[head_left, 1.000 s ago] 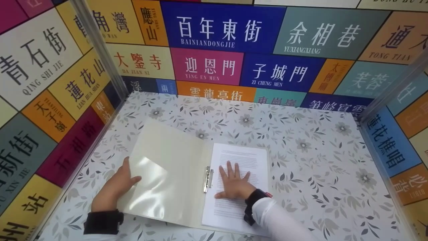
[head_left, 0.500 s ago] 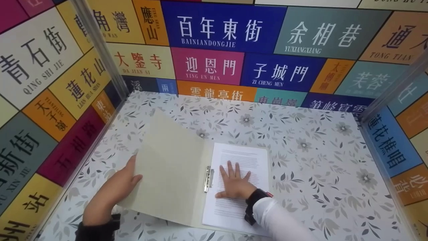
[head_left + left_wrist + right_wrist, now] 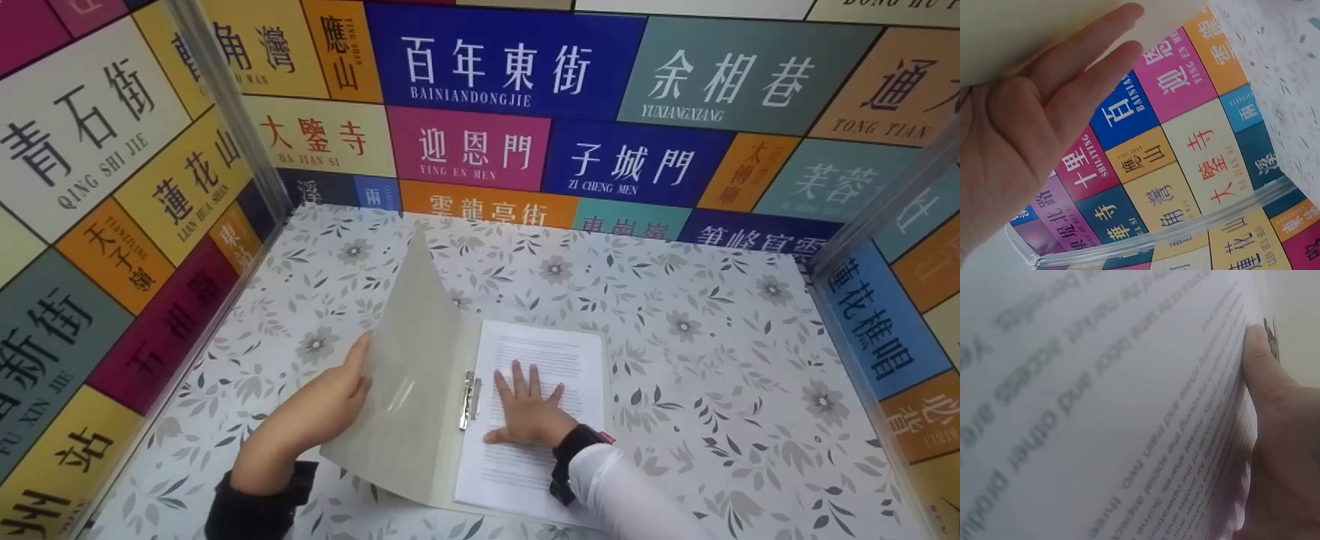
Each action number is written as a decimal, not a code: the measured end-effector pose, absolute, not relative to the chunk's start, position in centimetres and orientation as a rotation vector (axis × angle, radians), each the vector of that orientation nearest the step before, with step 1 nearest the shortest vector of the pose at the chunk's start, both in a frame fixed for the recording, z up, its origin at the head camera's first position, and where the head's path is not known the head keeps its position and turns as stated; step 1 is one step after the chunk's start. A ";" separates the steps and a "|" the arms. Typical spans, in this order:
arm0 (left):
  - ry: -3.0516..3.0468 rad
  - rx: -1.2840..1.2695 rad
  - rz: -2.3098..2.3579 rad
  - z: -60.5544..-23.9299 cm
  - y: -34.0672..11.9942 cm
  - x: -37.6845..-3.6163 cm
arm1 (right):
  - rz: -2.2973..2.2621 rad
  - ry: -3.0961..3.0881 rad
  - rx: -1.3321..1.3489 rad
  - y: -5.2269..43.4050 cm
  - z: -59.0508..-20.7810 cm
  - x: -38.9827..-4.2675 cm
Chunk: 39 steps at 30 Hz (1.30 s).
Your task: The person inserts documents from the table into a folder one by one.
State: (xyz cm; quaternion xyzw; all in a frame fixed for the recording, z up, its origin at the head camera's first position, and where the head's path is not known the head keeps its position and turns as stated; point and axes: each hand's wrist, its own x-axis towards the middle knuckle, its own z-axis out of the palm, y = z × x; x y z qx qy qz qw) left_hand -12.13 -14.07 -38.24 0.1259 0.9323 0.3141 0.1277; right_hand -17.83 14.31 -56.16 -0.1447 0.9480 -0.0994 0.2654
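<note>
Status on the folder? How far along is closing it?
Done: the printed sheets lie flat in the folder beside the metal clip, pressed by the flat right hand. In hand: the left hand holds the front cover raised, roughly upright, its straight fingers against the cover. Left: the cover is not yet down over the sheets, and the right hand lies where it would land.

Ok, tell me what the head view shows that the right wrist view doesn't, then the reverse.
Only the head view shows the left hand lifting the folder cover off the floral table, and the street-name walls. Only the right wrist view shows the printed lines up close, still blurred, with the thumb near the clip. Both show the right hand pressed flat on the paper beside the metal clip.
</note>
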 end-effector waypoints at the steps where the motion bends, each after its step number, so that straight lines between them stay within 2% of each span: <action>1: 2.691 0.396 0.946 -38.1 -13.5 -12.1 | -0.263 2.565 -0.388 14.4 -56.2 -17.8; 9: 2.378 0.621 1.225 -37.9 -8.7 -12.5 | -0.191 2.585 -0.351 14.5 -56.1 -17.8; 15: 2.300 0.652 1.222 -38.2 -6.8 -12.6 | -0.174 2.588 -0.364 14.7 -56.5 -17.8; 19: 2.264 0.684 1.234 -38.9 -6.1 -12.4 | -0.355 2.599 -0.402 15.3 -56.5 -18.2; 21: 2.264 0.688 1.222 -39.4 -5.6 -12.3 | -0.604 2.593 -0.370 15.8 -56.1 -18.5; 27: 2.346 0.708 1.077 -41.0 -3.9 -11.6 | -1.577 2.310 -0.085 18.3 -51.0 -18.3; 30: 2.409 0.714 1.031 -41.8 -3.0 -11.5 | -1.910 2.058 -0.086 19.4 -47.6 -17.5; 35: 2.491 0.719 0.970 -43.7 -2.3 -12.0 | -1.975 2.114 -0.168 19.5 -43.5 -15.4; 39: 2.504 0.692 0.943 -45.2 -2.2 -12.4 | -1.821 2.251 -0.261 19.0 -43.0 -14.3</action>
